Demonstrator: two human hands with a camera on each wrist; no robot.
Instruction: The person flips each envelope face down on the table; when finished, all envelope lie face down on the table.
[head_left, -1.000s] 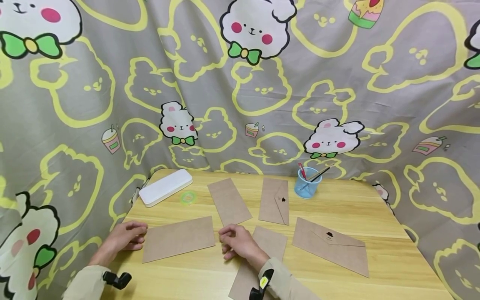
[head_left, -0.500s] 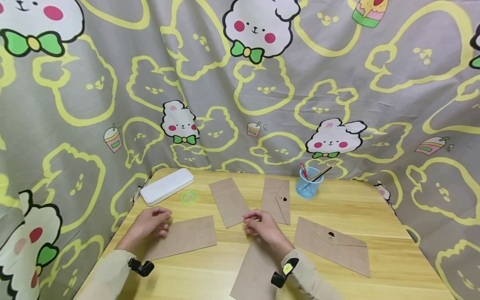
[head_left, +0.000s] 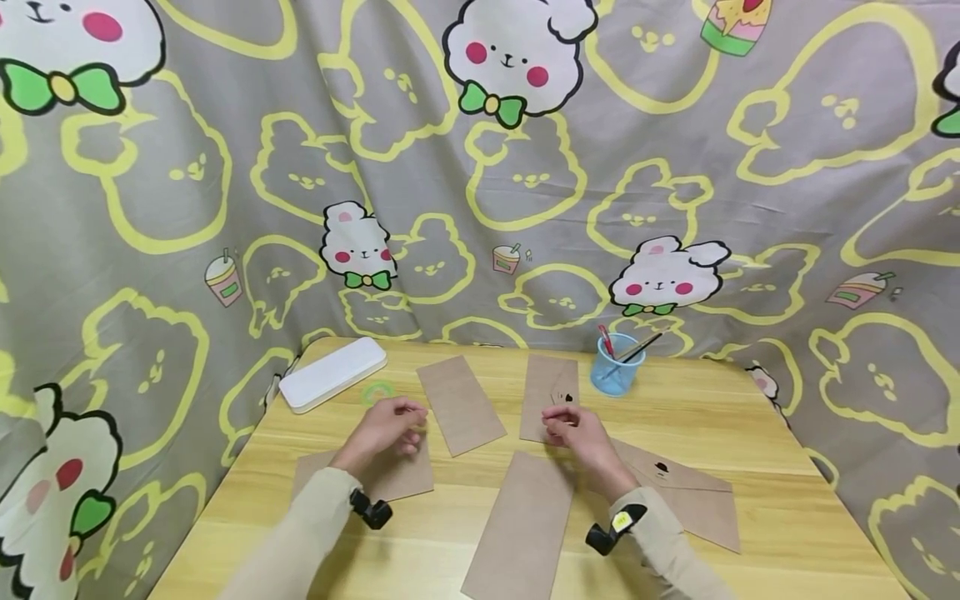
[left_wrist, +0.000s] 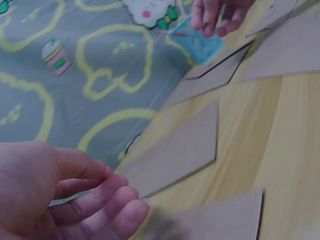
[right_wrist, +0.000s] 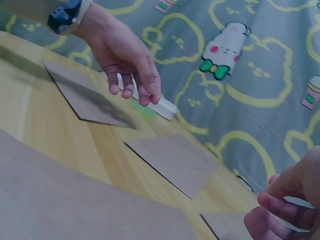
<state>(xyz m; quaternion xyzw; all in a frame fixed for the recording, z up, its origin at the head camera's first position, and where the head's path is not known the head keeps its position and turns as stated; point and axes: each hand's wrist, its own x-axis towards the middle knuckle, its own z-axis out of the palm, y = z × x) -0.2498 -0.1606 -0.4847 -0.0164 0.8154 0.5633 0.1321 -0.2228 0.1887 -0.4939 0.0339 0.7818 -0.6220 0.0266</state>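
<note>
Above the brown paper envelope (head_left: 408,477) on the left, my left hand (head_left: 384,435) hovers with loosely bent fingers and holds nothing. My right hand (head_left: 587,437) is raised in the same way near the lower end of a second envelope (head_left: 537,387), whose flap bears a small dark print. A plain envelope (head_left: 461,404) lies between the hands, farther back. Nearer to me is another plain envelope (head_left: 519,525). Partly behind the right wrist lies an envelope (head_left: 705,510) with its flap up. Both wrist views show bare fingers, thumb near the fingertips.
A white case (head_left: 333,375) lies at the back left, beside a green ring (head_left: 377,389) partly behind the left hand. At the back right stands a blue mesh pen cup (head_left: 613,377) with pens. A patterned curtain (head_left: 450,275) borders the wooden table (head_left: 420,550).
Both hands have moved rightward and somewhat away from me, over the envelopes. The near middle envelope, earlier partly covered by the right arm, now shows whole. The envelopes have not moved.
</note>
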